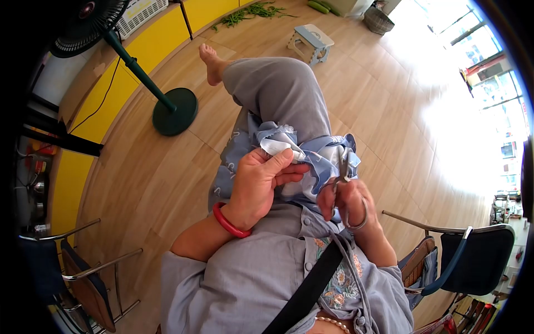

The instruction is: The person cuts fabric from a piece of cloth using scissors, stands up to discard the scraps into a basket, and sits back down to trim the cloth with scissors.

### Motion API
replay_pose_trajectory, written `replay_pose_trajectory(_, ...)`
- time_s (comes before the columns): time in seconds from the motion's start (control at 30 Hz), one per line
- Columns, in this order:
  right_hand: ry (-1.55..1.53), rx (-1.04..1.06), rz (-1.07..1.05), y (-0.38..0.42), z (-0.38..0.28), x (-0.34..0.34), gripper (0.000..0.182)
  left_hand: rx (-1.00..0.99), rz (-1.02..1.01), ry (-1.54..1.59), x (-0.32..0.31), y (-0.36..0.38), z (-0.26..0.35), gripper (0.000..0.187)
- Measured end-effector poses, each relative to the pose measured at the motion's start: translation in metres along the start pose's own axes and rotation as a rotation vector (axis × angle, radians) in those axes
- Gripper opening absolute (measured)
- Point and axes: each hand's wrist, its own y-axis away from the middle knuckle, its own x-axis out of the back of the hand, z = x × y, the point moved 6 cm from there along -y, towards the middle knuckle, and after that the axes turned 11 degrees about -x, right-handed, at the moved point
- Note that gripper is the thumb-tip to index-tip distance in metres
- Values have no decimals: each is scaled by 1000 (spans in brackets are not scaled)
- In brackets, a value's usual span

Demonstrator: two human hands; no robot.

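On my lap lies a bunched piece of blue and white patterned cloth [320, 161], its edge frayed with loose threads. My left hand [266, 178], with a red bangle [229, 221] at the wrist, pinches a fold of this cloth between thumb and fingers. A pair of scissors [344, 172] is in my right hand [350, 201], fingers through the handle loops. The blades point away from me and overlap the right part of the cloth. More of the blue fabric drapes over my thigh on the left.
A green standing fan [175, 111] is on the wood floor at left, beside yellow cabinets [158, 47]. Ahead are a small folding stool [311, 43], a basket [379, 20] and green vegetables [253, 14]. Chairs flank me, one at right [478, 259] and one at left [86, 278].
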Motion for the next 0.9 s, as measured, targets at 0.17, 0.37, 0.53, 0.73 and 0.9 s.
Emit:
replay_pose_trajectory(0.17, 31, -252, -137, -1, 16, -13, 67, -11, 11, 7, 2, -1, 0, 14)
replay_pose_trajectory(0.37, 71, -349, -206, -4, 25, -22, 66, -29, 14, 23, 3, -3, -3, 13)
replay_pose_trajectory(0.53, 62, -389, -180, -6, 28, -21, 65, -30, 5, 28, 3, -3, -4, 13)
replay_pose_trajectory(0.73, 61, -378, -189, -6, 26, -23, 65, -29, 6, 31, 3, -2, -4, 13)
replay_pose_trajectory(0.9, 58, -363, -188, -7, 28, -22, 65, -24, -7, 31, 3, -2, -5, 13)
